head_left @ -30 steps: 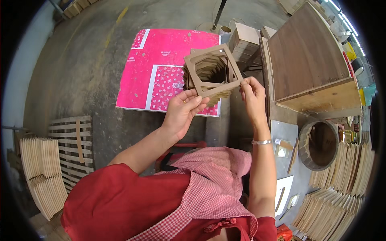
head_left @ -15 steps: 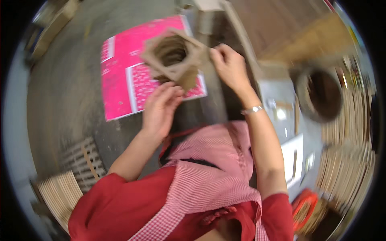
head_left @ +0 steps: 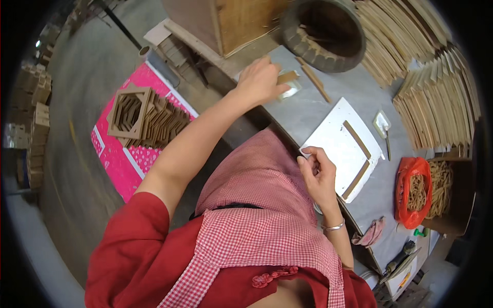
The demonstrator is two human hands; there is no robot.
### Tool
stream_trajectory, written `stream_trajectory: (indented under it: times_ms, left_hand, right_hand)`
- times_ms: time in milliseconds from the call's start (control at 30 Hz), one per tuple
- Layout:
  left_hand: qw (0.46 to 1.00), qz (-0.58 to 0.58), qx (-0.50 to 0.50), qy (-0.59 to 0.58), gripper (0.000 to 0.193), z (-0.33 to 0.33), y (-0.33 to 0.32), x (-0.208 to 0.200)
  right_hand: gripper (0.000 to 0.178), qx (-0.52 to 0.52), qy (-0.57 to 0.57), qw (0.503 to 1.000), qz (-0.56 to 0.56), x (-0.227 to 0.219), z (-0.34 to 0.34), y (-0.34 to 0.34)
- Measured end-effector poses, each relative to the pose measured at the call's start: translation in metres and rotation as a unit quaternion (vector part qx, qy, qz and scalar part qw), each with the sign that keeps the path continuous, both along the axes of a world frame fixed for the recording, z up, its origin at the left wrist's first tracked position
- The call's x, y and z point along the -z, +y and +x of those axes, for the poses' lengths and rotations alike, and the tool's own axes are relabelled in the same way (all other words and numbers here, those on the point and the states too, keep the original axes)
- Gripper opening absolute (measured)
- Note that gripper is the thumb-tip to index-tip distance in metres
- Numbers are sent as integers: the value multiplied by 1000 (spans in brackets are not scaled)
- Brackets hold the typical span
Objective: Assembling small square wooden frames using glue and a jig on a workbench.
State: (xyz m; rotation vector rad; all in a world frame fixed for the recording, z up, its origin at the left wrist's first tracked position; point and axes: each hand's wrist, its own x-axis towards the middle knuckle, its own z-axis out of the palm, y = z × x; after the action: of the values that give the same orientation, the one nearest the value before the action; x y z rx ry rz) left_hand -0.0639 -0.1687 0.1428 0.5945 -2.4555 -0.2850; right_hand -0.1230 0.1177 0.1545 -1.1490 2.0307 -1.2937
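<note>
Our left hand (head_left: pixel 259 79) reaches far across the grey table (head_left: pixel 328 110), fingers curled around a small wooden strip (head_left: pixel 287 78). Our right hand (head_left: pixel 318 174) pinches the near edge of a white board (head_left: pixel 336 138) carrying two wooden strips. Left on the floor, square wooden frames (head_left: pixel 144 119) lie on a pink sheet (head_left: pixel 115 159).

A flat pink cardboard sheet (head_left: pixel 120 164) with a white-patterned panel, like an opened-out package, lies on the floor at the left under a row of wooden frames. At the right, on the grey table, an orange-red plastic bag (head_left: pixel 414 192) sits open beside an open brown cardboard box (head_left: pixel 454 197).
</note>
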Motion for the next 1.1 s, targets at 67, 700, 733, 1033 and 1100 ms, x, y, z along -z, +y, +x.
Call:
stream_trajectory:
  times_ms: [67,700,733,1033,1100]
  left_hand:
    - [965,92,-43,-240,43,-32,-10,2]
    - [672,705,215,-72,18,-75,177,-2]
    - [737,640,205,-69,23,-81,177,5]
    - [974,143,154,-80,21,-103,123,8]
    - [983,74,137,-94,20,-115,82,6]
  right_hand:
    - [13,32,-24,999,-31,-1,1,10]
    - [23,271,-85,950,-133,5,-47,81]
    - [23,261,-89,951,-138,5,-47,85]
    - [21,269,133,942,149,2,-58,98]
    - [19,278,138,943,122,7,-59,102]
